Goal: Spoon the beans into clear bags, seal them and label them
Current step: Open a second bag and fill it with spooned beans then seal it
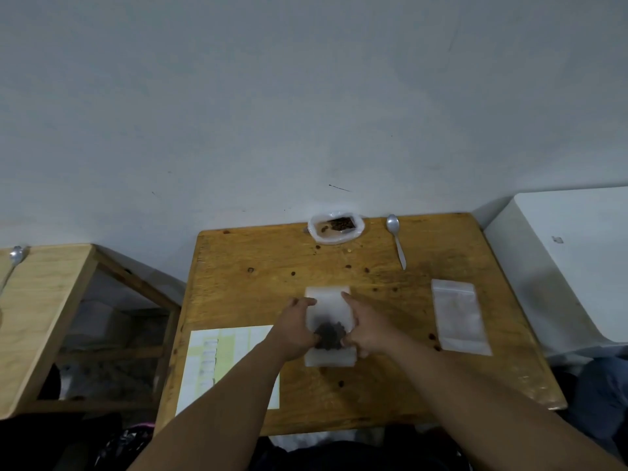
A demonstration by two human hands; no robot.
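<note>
Your left grip [299, 329] and right grip [368, 329] hold one filled bag [327, 302]; nearby one spoon [397, 243], one pouch [336, 229], one label sheet [210, 365].

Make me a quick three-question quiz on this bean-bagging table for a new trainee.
1. True or false: the metal spoon lies on the wooden table, in neither hand.
2. Multiple choice: what lies to the right of the clear plastic bag holding dark beans? A) a pair of scissors B) an empty clear zip bag C) a glass jar
3. Short answer: what do the left hand and right hand hold between them?

Key: 1 true. 2 B. 3 the clear plastic bag holding dark beans.
</note>
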